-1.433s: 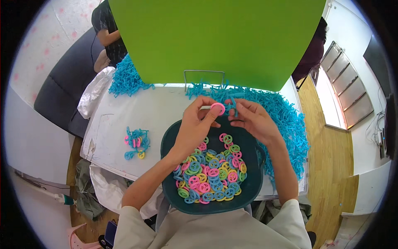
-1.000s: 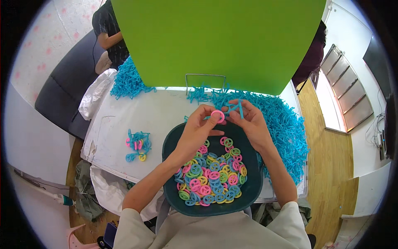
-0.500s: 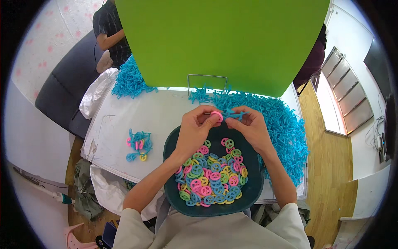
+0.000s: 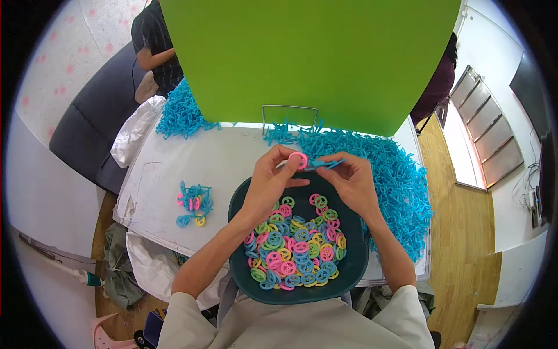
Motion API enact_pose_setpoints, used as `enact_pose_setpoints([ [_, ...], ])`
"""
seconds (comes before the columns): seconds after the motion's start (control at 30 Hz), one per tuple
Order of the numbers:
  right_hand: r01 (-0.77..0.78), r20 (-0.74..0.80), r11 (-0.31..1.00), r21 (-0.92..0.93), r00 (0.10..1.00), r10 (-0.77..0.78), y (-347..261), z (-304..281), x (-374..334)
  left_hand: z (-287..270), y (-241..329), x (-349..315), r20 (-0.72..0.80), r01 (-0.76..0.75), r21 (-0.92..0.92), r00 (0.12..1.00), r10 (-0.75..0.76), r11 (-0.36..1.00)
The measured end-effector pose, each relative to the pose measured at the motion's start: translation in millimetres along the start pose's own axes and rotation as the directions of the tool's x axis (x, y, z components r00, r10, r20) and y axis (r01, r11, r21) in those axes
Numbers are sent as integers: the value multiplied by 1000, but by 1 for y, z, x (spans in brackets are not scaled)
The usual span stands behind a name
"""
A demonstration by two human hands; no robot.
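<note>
Between thumb and fingers, my left hand [image 4: 268, 179] pinches a small pink plastic wheel [image 4: 299, 160] above the far rim of a dark green basin. My right hand [image 4: 351, 179] grips a blue plastic piece with thin rods [image 4: 325, 164], and its left end meets the pink wheel. Whether the two are joined I cannot tell. Below my hands the basin [image 4: 239, 203] holds many small spoked wheels [image 4: 302, 247] in pink, blue, green and yellow. On the table to the left lies a small cluster of blue pieces with pink and yellow wheels [image 4: 195, 202].
A large heap of blue plastic pieces [image 4: 386, 180] covers the table's right side; a smaller heap [image 4: 183, 113] sits far left. A green panel [image 4: 308, 64] stands at the back behind a metal wire frame [image 4: 290, 106]. One person [image 4: 156, 49] is at the far left, another [image 4: 437, 87] behind the panel's right.
The pink wheel has turned to face me more and shifted slightly left. My left fingers have spread a little, and the blue piece has tilted in my right hand.
</note>
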State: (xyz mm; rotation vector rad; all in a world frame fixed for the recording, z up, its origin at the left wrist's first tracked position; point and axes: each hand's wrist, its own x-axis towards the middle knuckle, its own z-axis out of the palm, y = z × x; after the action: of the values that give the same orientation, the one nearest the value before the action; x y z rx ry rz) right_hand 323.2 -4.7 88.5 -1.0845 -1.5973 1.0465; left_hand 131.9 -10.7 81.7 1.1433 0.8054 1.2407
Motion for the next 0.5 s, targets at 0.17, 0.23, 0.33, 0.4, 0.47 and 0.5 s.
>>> enact_pose_setpoints([
  [0.17,78,35,997,4,996,-79,2,3,-1,0,-3,1,4,12,59,1000,-12,998],
  [0.23,37,54,999,-28,998,-36,2,1,-1,0,-5,2,-8,-35,102,999,36,994],
  [0.33,-31,74,1000,0,997,31,2,0,-1,4,-9,2,-25,-102,169,994,108,980],
  [0.4,-74,94,993,93,993,66,3,-1,-1,6,-10,2,-26,-143,188,988,150,972],
  [0.47,-89,94,990,112,993,78,5,0,0,7,-10,2,-43,-118,183,991,127,976],
  [0.5,-120,102,981,155,989,105,7,0,1,8,-10,2,-50,-116,175,991,126,978],
])
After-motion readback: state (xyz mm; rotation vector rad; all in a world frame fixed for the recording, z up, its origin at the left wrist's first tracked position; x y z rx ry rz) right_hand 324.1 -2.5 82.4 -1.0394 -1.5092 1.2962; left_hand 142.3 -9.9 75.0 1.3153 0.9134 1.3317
